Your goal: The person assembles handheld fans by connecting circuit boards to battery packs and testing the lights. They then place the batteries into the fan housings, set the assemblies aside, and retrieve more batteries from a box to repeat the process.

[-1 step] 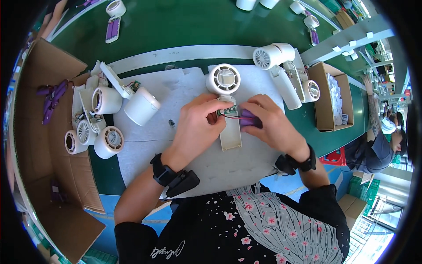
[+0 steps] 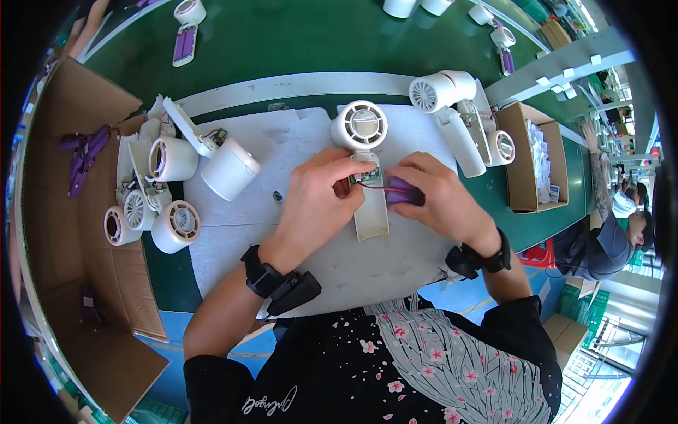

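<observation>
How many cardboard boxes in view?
3: a big flat box at left, a smaller open box right of the mat, one far top right. More may be hidden.

Left forearm: bare, coming up from the lower edge and slanting toward the centre, with a black strap and black device at the wrist.
Left hand (image 2: 316,205): palm down, fingers curled, fingertips pinching at the centre.
Right forearm: bare, black band at the wrist, angled inward.
Right hand (image 2: 443,199): knuckles up, fingers bent, close beside the left hand.
</observation>
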A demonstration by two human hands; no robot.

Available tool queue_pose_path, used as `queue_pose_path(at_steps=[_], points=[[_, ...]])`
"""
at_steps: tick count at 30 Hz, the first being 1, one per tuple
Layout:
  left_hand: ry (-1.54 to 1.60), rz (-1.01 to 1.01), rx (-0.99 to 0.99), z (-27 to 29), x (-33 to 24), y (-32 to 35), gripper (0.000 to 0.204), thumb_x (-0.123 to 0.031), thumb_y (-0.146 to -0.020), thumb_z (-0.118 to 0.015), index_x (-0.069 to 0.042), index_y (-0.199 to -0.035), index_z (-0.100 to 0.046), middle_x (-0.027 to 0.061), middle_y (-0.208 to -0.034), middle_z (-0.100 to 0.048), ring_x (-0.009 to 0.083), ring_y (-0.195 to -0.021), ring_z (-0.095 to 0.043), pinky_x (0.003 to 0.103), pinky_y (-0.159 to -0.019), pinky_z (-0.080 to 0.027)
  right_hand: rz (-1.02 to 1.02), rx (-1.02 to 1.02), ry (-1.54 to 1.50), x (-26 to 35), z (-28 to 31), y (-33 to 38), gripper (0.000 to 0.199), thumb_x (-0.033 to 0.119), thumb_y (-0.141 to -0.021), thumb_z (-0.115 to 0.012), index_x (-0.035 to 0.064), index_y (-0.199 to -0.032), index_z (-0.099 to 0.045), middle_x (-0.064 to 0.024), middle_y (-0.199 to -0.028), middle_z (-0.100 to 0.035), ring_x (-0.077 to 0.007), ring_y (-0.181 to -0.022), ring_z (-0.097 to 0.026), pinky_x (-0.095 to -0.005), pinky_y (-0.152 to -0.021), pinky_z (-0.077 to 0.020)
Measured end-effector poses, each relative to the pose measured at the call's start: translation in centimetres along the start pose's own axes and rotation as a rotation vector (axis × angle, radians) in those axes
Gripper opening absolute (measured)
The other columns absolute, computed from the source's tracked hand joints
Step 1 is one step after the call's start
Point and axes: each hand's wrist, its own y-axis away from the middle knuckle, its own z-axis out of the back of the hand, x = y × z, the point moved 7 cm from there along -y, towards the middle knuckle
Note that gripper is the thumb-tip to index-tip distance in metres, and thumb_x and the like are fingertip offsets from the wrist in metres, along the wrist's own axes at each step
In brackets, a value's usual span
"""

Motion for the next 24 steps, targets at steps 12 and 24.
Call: queue_pose_path(at_steps=[12, 24], points=[[-0.087, -0.06, 0.023, 1.0, -0.2, -0.3, 0.033, 0.003, -0.074, -0.068, -0.005, -0.106, -0.072, 0.0119, -0.099, -0.068, 0.0167, -0.07, -0.067, 0.027, -0.064, -0.054, -0.326, 0.397, -1.435, 0.3, -3.4, 1.9, 0.088, -0.002, -0.072, -0.073, 0.0068, -0.148, -0.028, -0.016, -0.116, -0.056, -0.0252, -0.101, -0.062, -0.0392, -0.086, -0.0534], [-0.224, -0.188, 0.036, 0.7, -1.3, -0.1, 0.026, -0.009, -0.078, -0.07, -0.004, -0.104, -0.07, 0.0154, -0.088, -0.063, 0.0344, -0.076, -0.063, 0.041, -0.068, -0.052, -0.279, 0.189, -1.012, -1.2, -1.8, 1.5, 0.095, 0.005, -0.056, -0.087, 0.0006, -0.139, -0.041, -0.0117, -0.126, -0.051, -0.0228, -0.116, -0.052, -0.038, -0.101, -0.0402]])
